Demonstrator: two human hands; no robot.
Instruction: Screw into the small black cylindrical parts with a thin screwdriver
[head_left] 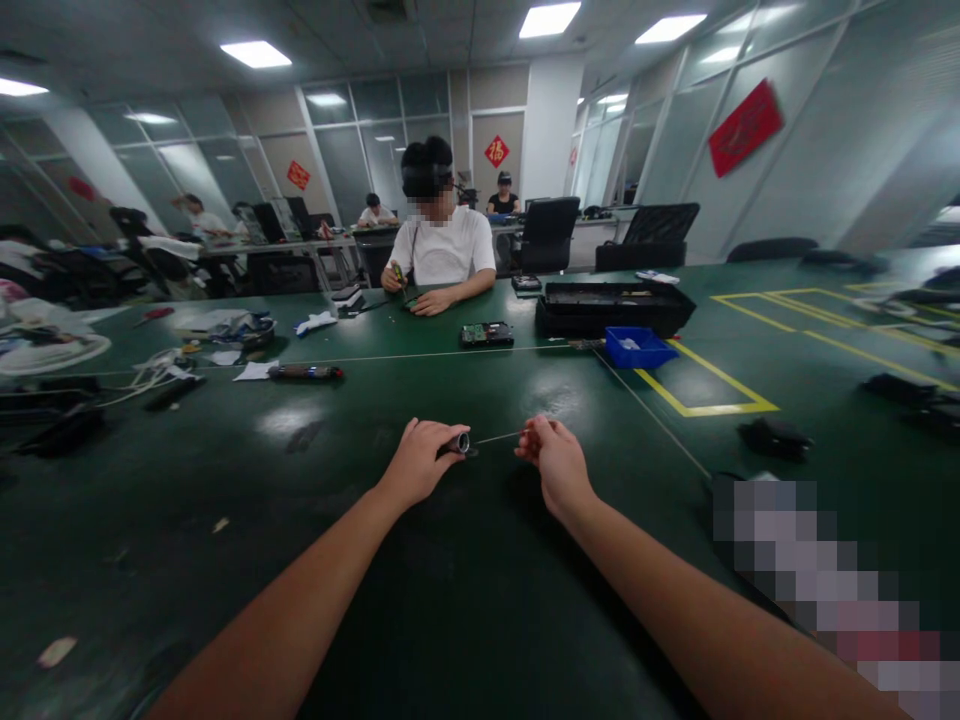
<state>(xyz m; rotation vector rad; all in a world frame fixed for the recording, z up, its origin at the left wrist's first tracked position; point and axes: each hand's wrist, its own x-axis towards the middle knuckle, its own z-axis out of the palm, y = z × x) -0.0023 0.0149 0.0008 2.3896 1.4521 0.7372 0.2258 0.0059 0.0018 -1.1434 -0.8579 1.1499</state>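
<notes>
Left hand (418, 462) closed around a small metal cylinder (462, 442) on the green tabletop (465, 600), right hand (553, 462) pinching a thin screwdriver (498, 437) pointed at nine o'clock into the cylinder's open end, blue bin (637, 347) toward one o'clock, well apart.

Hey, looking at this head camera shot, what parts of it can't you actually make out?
- Small metal-rimmed cylinder: mostly hidden inside the left hand; only its open end shows.
- Thin metal rod tool: its handle is covered by the right hand, and its tip is too small to tell.
- Lower right of the dark green table: pixelated blocks hide what lies there.
- Blue plastic bin: contents too small.
- Both forearms: cut off by the bottom edge.
</notes>
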